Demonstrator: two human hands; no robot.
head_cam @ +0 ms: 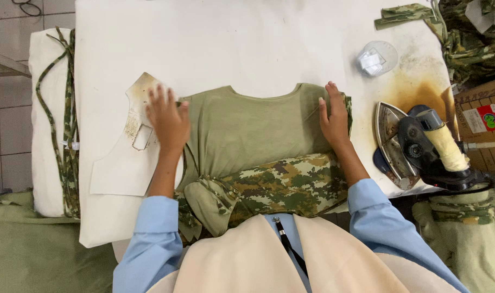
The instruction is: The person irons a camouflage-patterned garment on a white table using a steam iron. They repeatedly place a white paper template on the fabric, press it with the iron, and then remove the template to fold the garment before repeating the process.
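Observation:
An olive green garment piece [247, 127] with a curved neckline lies flat on the white padded ironing table [231, 49]. Its camouflage part [285, 184] is bunched at the near edge. My left hand [167, 120] rests flat, fingers apart, on the garment's left edge and on a white scorched template [129, 157] beside it. At the garment's right edge, my right hand [334, 118] presses flat on the cloth, fingers together. Neither hand grips anything.
An iron [416, 146] lies on its side at the right on a brown scorch stain. A small clear plastic container [376, 58] stands behind it. Camouflage fabric [470, 38] is piled at far right, and camouflage strips [68, 125] hang at left.

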